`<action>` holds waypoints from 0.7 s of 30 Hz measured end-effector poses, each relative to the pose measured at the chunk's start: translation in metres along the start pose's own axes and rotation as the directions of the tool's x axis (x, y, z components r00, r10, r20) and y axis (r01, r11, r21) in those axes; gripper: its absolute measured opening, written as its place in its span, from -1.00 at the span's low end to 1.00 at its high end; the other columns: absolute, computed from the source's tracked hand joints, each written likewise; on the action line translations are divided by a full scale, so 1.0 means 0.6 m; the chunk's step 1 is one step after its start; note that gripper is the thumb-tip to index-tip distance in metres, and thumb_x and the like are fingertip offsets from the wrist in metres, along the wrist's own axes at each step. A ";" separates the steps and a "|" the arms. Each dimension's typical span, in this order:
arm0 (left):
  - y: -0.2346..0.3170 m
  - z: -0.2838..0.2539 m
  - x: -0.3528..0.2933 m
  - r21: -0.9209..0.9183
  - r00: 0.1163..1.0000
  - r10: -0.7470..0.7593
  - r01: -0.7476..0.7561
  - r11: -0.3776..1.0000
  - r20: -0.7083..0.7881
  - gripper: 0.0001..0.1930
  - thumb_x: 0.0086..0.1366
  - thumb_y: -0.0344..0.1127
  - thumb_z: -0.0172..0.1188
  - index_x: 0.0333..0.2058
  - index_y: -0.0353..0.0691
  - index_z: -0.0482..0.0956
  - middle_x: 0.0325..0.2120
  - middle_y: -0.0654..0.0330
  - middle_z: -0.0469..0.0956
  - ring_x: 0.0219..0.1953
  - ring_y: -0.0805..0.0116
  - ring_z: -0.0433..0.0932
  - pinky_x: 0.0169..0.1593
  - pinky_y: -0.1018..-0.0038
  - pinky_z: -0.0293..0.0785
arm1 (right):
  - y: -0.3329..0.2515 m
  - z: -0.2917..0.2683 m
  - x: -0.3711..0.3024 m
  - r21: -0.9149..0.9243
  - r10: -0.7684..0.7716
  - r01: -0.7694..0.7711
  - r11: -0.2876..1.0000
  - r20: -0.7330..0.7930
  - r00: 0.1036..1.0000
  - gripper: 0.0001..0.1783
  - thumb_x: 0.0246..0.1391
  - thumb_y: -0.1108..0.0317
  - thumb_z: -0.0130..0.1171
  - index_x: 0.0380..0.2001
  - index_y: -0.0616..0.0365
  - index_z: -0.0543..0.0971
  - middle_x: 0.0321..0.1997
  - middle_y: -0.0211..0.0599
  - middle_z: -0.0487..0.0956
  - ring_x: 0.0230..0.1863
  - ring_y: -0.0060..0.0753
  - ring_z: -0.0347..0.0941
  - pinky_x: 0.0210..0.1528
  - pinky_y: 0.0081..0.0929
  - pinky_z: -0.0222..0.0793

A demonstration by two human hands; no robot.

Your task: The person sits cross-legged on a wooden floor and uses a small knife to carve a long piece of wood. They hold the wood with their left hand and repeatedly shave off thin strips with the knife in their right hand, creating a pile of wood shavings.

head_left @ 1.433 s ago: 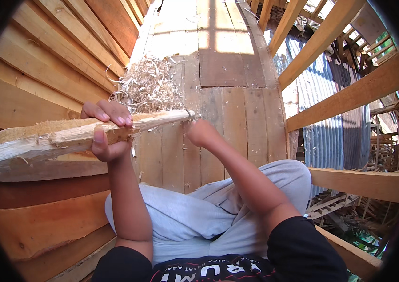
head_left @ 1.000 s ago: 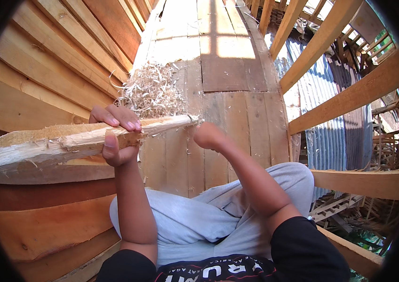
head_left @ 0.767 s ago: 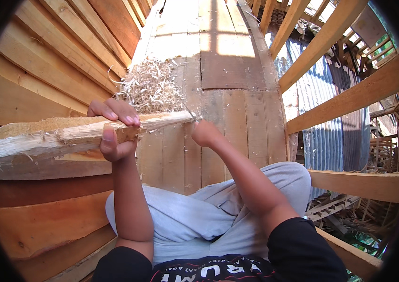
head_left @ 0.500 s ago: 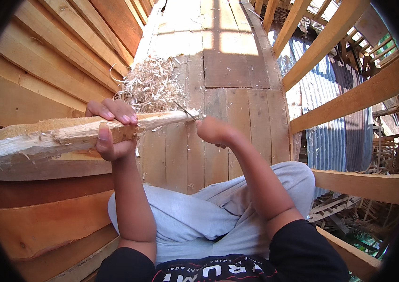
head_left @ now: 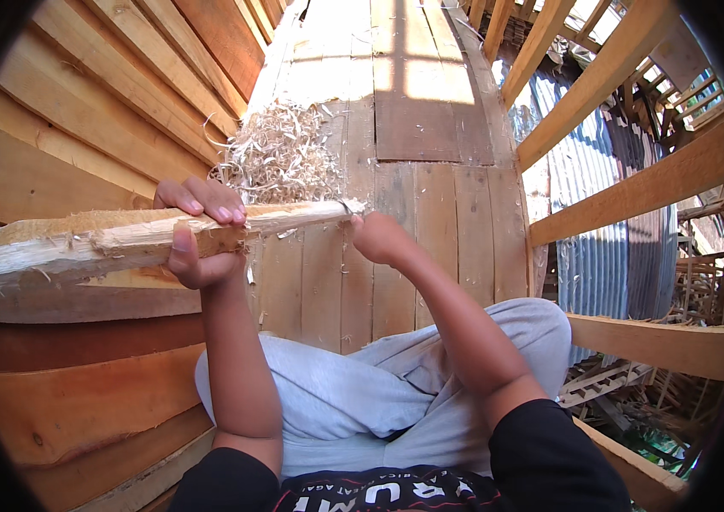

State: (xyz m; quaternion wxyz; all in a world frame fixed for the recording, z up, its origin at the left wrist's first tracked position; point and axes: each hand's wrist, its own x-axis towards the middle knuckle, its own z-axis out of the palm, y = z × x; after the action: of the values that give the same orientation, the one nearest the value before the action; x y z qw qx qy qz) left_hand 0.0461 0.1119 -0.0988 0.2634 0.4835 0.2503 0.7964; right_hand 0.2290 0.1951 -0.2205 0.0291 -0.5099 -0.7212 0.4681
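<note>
A long, rough-hewn piece of wood (head_left: 80,243) reaches in from the left edge and narrows to a pale, frayed tip over the floor. My left hand (head_left: 201,230) grips it from below, thumb on the near side and fingers over the top. By the tip, my right hand (head_left: 376,238) is closed in a fist round a knife, whose handle is hidden in the fingers. Only a short stretch of its thin dark blade (head_left: 347,207) shows, lying against the tip. Curled wood shavings (head_left: 281,155) are heaped just beyond the wood.
A plank wall (head_left: 80,111) rises on my left. Wooden railing bars (head_left: 635,209) run along the right, with corrugated metal sheets (head_left: 592,256) and stacked timber beyond. My crossed legs (head_left: 353,384) rest on the plank floor (head_left: 396,294); sunlight falls on its far end.
My right hand has shifted slightly left, and the knife blade has turned, so less of it shows at the tip. My left hand keeps its hold on the wood, almost unmoved.
</note>
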 end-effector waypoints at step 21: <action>0.009 0.002 0.012 -0.019 0.991 -0.040 0.038 0.999 -0.127 -0.62 0.02 -0.04 0.16 -0.31 -0.14 0.29 -0.50 0.23 0.25 -0.43 0.38 0.27 -0.24 0.39 0.26 | -0.039 0.009 -0.036 -0.055 -0.080 0.076 0.996 -0.076 0.994 -0.50 0.26 0.15 -0.16 -0.36 0.43 0.58 -0.30 0.31 0.56 -0.18 0.27 0.51 -0.07 0.02 0.41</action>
State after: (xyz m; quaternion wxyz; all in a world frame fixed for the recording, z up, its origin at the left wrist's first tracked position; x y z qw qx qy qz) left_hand 0.0437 0.1126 -0.0901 0.2664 0.4246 0.2692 0.8224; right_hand 0.2199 0.1740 -0.1976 0.0621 -0.4998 -0.7508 0.4274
